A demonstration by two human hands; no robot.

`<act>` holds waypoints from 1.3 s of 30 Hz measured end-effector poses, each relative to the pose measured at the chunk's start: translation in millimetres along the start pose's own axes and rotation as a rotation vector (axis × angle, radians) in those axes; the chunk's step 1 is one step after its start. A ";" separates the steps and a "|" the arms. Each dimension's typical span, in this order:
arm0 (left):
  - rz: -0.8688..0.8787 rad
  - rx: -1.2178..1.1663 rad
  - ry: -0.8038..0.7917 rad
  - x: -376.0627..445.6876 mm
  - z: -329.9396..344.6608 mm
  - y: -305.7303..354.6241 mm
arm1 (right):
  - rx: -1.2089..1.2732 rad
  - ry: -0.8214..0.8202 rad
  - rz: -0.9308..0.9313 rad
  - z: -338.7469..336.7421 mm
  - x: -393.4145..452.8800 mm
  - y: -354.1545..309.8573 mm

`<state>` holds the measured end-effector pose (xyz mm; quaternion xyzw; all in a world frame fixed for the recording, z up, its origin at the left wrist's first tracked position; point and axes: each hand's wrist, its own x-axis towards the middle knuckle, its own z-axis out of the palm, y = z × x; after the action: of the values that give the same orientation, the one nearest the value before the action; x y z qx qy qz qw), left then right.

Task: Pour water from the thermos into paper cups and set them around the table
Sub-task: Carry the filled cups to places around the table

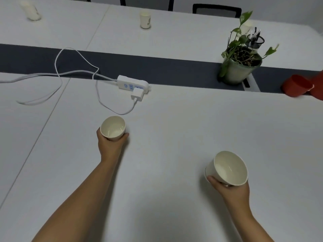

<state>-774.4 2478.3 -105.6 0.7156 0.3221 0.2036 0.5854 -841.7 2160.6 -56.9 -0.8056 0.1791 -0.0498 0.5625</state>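
— What is held over the near table [174, 130]?
— A cup [113, 126] at left, another cup [227, 169] at right.
— And behind?
— A power strip [133, 83] is placed centrally, a potted plant [240, 67] far right

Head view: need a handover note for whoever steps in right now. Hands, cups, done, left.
Left hand: grips a paper cup, held out toward the power strip.
Right hand: grips a second paper cup, tilted, nearer the body.
Whether either cup holds water, or sits on the table, cannot be told.
Done: two far cups and stand on the far side; a third may sit behind the plant, blurred.
Red item at the right edge may be the thermos; unclear.
Left: set down both held cups at their places.
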 end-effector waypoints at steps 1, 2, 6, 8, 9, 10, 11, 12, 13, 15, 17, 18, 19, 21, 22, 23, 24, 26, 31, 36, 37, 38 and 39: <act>-0.001 -0.002 -0.001 0.5 0.9 -0.9 | -0.001 0.002 0.003 -1.2 1.8 1.7; -0.003 0.002 -0.008 0.8 1.5 -1.4 | -0.003 0.002 0.005 -2.6 3.3 3.8; -0.029 0.011 -0.012 -13.0 0.5 0.6 | 0.003 0.000 0.006 -11.8 10.4 7.9; -0.094 0.015 0.048 -37.8 1.1 -1.0 | 0.022 0.000 0.006 -20.1 16.6 10.1; -0.132 0.031 0.068 -54.7 2.8 -2.7 | 0.035 -0.002 0.007 -25.2 20.6 12.0; -0.148 0.062 0.065 -73.2 5.9 -4.1 | 0.049 -0.001 0.008 -30.8 25.3 14.0; -0.139 0.107 0.036 -92.4 10.4 -4.7 | 0.061 0.003 0.009 -36.7 30.6 15.9; -0.109 0.156 -0.015 -111.3 16.6 -4.2 | 0.070 0.010 0.009 -43.5 36.7 18.0; -0.063 0.201 -0.089 -129.2 25.7 -2.2 | 0.079 0.021 0.008 -51.3 43.7 20.5; 0.045 0.309 -0.306 -160.0 50.1 5.4 | 0.095 0.050 0.008 -70.0 59.8 26.1; 0.174 0.475 -0.538 -181.7 84.0 14.4 | 0.103 0.093 0.010 -93.6 79.4 33.5; 0.240 0.548 -0.620 -189.3 102.9 18.6 | 0.103 0.116 0.010 -106.6 90.1 37.6; 0.298 0.612 -0.682 -195.6 122.4 22.3 | 0.104 0.139 0.010 -120.3 101.7 41.8; 0.398 0.743 -0.743 -205.4 160.2 26.9 | 0.116 0.182 0.021 -147.7 126.3 50.0; 0.445 0.813 -0.746 -210.4 176.9 27.6 | 0.129 0.200 0.031 -160.9 139.3 54.2; 0.482 0.877 -0.741 -215.5 191.7 26.8 | 0.141 0.218 0.038 -173.3 152.4 59.0; 0.502 0.931 -0.736 -220.6 203.2 24.2 | 0.147 0.238 0.040 -184.7 165.4 63.8; 0.510 1.025 -0.726 -230.1 215.6 18.1 | 0.142 0.276 0.044 -203.7 188.8 73.0; 0.525 1.035 -0.661 -237.0 218.8 14.6 | 0.127 0.300 0.062 -230.7 229.3 91.9; 0.516 1.072 -0.668 -239.6 220.3 16.3 | 0.119 0.243 0.036 -227.7 249.0 97.0; 0.514 1.060 -0.664 -239.7 220.4 16.0 | 0.122 0.231 0.026 -225.2 252.4 96.6; 0.515 1.046 -0.660 -240.0 220.5 15.9 | 0.124 0.220 0.015 -222.7 255.8 96.1; 0.516 1.036 -0.655 -240.2 221.2 15.9 | 0.127 0.212 0.007 -219.9 259.0 95.3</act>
<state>-793.4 2152.2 -120.8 0.9836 0.0024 -0.0720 0.1657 -684.7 1847.1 -96.7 -0.7580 0.2367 -0.1438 0.5905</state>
